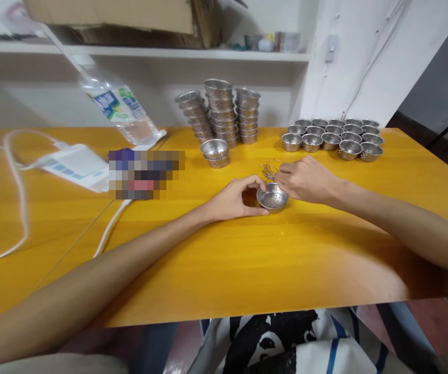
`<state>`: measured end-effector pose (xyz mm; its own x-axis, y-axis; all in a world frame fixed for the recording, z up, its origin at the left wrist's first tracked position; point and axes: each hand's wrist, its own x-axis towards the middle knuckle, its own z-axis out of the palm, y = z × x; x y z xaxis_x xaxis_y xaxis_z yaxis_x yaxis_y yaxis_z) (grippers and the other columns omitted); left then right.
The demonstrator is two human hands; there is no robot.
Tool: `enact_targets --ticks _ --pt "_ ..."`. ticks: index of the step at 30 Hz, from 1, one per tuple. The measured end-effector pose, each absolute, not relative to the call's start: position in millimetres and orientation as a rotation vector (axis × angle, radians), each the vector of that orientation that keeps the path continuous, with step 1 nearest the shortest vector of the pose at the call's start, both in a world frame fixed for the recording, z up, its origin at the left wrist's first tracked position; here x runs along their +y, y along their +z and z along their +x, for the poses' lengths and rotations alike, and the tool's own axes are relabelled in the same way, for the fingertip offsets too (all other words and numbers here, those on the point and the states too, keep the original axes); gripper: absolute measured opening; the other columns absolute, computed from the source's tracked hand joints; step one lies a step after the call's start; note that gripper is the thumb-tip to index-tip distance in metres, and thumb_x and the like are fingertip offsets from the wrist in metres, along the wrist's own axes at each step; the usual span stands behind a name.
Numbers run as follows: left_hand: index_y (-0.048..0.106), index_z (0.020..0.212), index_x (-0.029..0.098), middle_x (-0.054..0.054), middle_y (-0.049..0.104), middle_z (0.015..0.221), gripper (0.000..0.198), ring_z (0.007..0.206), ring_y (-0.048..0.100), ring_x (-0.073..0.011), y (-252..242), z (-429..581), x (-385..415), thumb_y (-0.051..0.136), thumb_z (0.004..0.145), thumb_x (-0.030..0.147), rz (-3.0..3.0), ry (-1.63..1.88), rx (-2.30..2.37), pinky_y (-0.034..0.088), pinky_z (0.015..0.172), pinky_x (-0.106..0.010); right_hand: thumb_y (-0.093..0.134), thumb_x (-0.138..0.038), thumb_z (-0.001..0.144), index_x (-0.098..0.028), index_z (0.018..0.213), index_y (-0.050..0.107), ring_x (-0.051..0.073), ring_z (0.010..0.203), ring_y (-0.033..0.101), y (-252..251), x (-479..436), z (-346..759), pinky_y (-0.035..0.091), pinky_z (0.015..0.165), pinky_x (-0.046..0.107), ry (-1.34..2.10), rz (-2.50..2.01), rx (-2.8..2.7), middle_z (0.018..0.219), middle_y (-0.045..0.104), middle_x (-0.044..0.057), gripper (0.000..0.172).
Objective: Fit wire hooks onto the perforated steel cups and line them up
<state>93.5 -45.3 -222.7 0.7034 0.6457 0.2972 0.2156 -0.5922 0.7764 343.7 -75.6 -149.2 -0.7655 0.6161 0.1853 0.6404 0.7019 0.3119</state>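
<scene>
A small perforated metal cup (273, 198) stands upright on the yellow table in front of me. My left hand (236, 198) curves round its left side, thumb at the near edge and fingertips at the rim. Over the cup's far right rim, my right hand (305, 179) is closed in a pinch. What its fingertips hold is too small to make out. Just behind the cup lie several thin wire rings (269, 170), partly covered by my right hand.
Tall stacks of perforated cups (220, 111) stand at the back, with a short stack (215, 153) before them. Rows of single cups (331, 140) sit at back right. Leftward are a tilted plastic bottle (120, 106), a white box-like device (78, 166) and white cables (23, 202).
</scene>
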Motion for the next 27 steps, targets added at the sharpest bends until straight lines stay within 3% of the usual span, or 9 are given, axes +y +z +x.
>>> enact_targets --ticks 9,15,27 --pt "0.053 0.112 0.023 -0.005 0.071 0.111 0.064 0.104 0.072 -0.0235 -224.8 95.4 -46.9 0.099 0.075 0.047 2.105 0.825 0.612 0.055 0.096 -0.039 0.044 -0.021 0.11 -0.013 0.097 0.077 0.016 0.063 0.041 -148.4 -74.8 345.0 0.016 0.063 0.036 -0.558 -1.06 -2.825 0.083 0.07 0.01 0.036" --pt "0.053 0.113 0.024 -0.006 0.071 0.112 0.065 0.108 0.072 -0.0249 -226.4 94.9 -46.5 0.099 0.075 0.048 2.098 0.815 0.599 0.055 0.099 -0.04 0.045 -0.02 0.109 -0.012 0.097 0.076 0.016 0.063 0.042 -149.0 -73.4 345.3 0.017 0.064 0.036 -0.582 -1.046 -2.827 0.083 0.07 0.01 0.035" --pt "0.051 0.107 0.024 -0.003 0.066 0.107 0.063 0.098 0.067 -0.0217 -226.3 95.9 -46.4 0.099 0.075 0.05 2.11 0.826 0.616 0.053 0.09 -0.037 0.044 -0.022 0.11 -0.013 0.097 0.077 0.017 0.063 0.042 -151.0 -72.7 344.9 0.016 0.063 0.036 -0.595 -1.046 -2.835 0.083 0.07 0.011 0.037"
